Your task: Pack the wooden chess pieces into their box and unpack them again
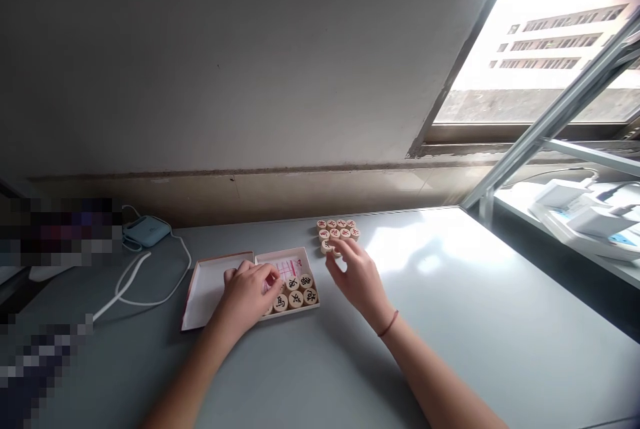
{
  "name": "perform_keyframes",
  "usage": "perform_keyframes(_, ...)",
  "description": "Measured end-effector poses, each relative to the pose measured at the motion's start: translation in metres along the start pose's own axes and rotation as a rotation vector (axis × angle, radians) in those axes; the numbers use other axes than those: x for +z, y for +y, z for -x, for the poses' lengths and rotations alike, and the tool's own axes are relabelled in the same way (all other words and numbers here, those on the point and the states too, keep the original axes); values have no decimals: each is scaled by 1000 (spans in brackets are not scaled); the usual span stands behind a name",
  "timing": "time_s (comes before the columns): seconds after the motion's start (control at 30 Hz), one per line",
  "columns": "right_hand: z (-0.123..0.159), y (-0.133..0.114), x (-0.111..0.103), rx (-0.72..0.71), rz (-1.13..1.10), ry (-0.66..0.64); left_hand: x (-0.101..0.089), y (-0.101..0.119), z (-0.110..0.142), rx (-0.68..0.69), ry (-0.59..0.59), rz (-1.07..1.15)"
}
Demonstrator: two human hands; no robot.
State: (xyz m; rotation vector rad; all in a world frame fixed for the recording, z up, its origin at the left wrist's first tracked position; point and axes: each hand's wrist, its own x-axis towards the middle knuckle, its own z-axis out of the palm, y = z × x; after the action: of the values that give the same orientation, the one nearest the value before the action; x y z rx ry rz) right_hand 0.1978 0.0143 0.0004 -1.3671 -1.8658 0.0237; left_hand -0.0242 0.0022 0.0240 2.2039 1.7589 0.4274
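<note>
My left hand is over an open shallow box, its fingers curled together near the black-marked Chinese chess pieces inside. Whatever those fingers hold, if anything, is hidden. Round wooden pieces fill the front and right of the box, and a sheet with pink lines shows behind them. To the right, my right hand reaches to the near side of a block of red-marked Chinese chess pieces on the table. Its thumb and forefinger are apart, and the fingers partly cover the front pieces.
The box lid lies left of the box, inner side up. Farther left are a light blue device and a white cable. A wall rises behind the table. White chargers rest on a shelf at right.
</note>
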Motion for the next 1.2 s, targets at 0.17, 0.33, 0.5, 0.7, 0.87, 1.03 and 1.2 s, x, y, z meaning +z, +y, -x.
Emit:
perform_keyframes(0.17,10,-36,5,-321,-146,-31,-5,12,2,82,98,267)
perform_keyframes(0.33,13,-46,10,-330,-204,5,-9,20,5,61,32,453)
perform_keyframes(0.5,2,-4,4,-4,-93,65,-3,12,2,72,68,393)
perform_keyframes(0.7,-2,37,8,260,114,-87,4,5,0,124,73,324)
perform_keyframes(0.87,2,38,15,265,188,-162,3,6,-1,133,100,307)
perform_keyframes(1.03,0,37,15,288,199,-165,2,5,-1,149,122,282)
perform_keyframes(1.2,0,40,18,296,195,-140,5,2,-3,161,135,244)
